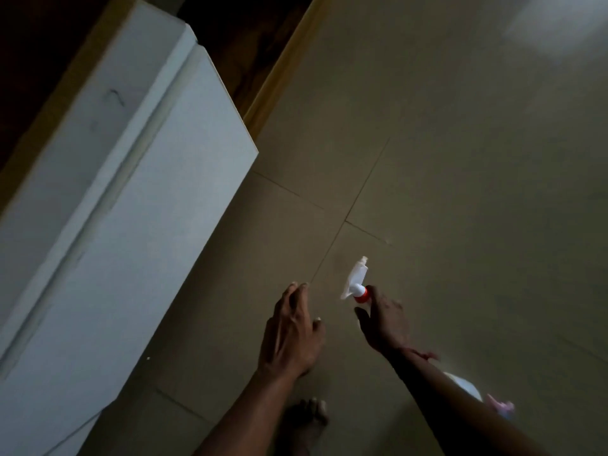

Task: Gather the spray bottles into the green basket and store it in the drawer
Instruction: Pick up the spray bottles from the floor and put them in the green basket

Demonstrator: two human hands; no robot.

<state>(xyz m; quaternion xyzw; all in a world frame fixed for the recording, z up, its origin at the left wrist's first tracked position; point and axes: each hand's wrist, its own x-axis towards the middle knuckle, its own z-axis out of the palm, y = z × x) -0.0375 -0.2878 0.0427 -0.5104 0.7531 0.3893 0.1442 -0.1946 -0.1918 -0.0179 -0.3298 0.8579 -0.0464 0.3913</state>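
Note:
My right hand (383,320) is shut on a spray bottle (356,281) with a white trigger head and an orange collar; the head points up and away from me, and the bottle's body is hidden behind my hand. My left hand (291,330) hovers beside it over the floor, fingers apart and holding nothing. Under my right forearm, another bottle (465,385), pale, lies on the floor with a pink spray head (501,406) close by. No green basket is in view.
A white cabinet front (125,199) with a long groove fills the left side. Beige floor tiles (444,192) spread to the right. A dark wooden strip (250,51) runs behind the cabinet. My bare foot (307,419) stands below my hands.

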